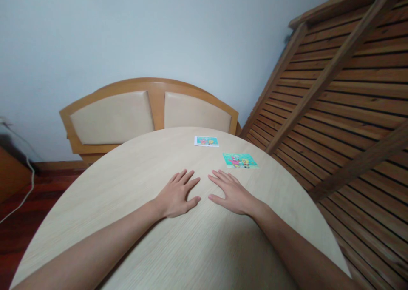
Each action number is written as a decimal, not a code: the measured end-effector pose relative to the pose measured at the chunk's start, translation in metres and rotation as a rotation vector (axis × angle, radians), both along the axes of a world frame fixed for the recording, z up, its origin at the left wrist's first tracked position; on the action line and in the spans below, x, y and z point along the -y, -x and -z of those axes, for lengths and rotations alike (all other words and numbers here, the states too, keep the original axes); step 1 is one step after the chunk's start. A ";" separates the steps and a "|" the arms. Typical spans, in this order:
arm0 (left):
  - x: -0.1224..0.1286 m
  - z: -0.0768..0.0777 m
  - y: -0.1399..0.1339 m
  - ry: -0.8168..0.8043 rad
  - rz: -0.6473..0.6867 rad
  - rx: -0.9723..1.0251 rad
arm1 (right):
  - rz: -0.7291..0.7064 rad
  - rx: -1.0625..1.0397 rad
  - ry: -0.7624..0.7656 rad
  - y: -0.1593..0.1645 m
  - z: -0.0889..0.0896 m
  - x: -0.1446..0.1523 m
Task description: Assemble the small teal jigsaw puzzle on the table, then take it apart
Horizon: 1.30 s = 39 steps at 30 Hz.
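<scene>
My left hand (179, 194) lies flat on the round pale wooden table (140, 247), fingers spread and nothing in it. Opposite it, my right hand (231, 192) rests palm down with its fingers stretched out, also holding nothing. A small gap separates the two hands. Just beyond my right hand lies a turquoise cartoon picture (241, 160) with a pink figure and a yellow figure. Farther back, left of it, is a smaller picture card (207, 141) with a similar design and a white border. Neither hand touches the pictures.
Behind the table stands a wooden headboard (157, 105) with two cream padded panels, against a pale wall (153, 30). A slatted wooden frame (344, 86) leans along the right side. At the left, a white cable (32, 179) hangs down over the dark red floor (19, 234).
</scene>
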<state>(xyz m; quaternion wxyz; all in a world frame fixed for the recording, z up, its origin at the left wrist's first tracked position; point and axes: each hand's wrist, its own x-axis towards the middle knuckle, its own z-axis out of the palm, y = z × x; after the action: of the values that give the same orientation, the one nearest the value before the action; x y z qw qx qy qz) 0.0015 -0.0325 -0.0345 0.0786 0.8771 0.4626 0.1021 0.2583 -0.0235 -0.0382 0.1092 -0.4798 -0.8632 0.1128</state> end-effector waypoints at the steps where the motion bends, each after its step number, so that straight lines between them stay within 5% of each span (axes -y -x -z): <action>1: 0.000 -0.001 0.000 -0.001 -0.003 -0.003 | 0.009 -0.003 -0.022 0.001 0.000 -0.002; 7: 0.000 0.001 -0.001 -0.020 -0.011 0.007 | 0.159 0.055 -0.117 0.004 -0.007 -0.044; 14: 0.000 0.000 -0.002 -0.008 -0.022 0.022 | 0.314 0.170 -0.044 0.023 -0.019 -0.128; 19: 0.000 0.000 -0.002 0.000 -0.020 0.037 | 0.367 0.165 -0.004 0.042 -0.011 -0.162; 33: -0.002 0.003 -0.001 -0.035 -0.011 0.050 | 0.291 0.098 -0.097 0.047 0.007 -0.096; 39: -0.004 0.002 0.000 -0.025 0.001 0.036 | 0.623 0.119 -0.003 -0.008 -0.001 -0.088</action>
<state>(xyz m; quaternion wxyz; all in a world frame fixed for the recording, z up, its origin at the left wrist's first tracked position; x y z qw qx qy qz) 0.0015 -0.0284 -0.0369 0.0760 0.8764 0.4593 0.1237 0.2659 0.0641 -0.0368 0.0884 -0.7266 -0.6799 0.0446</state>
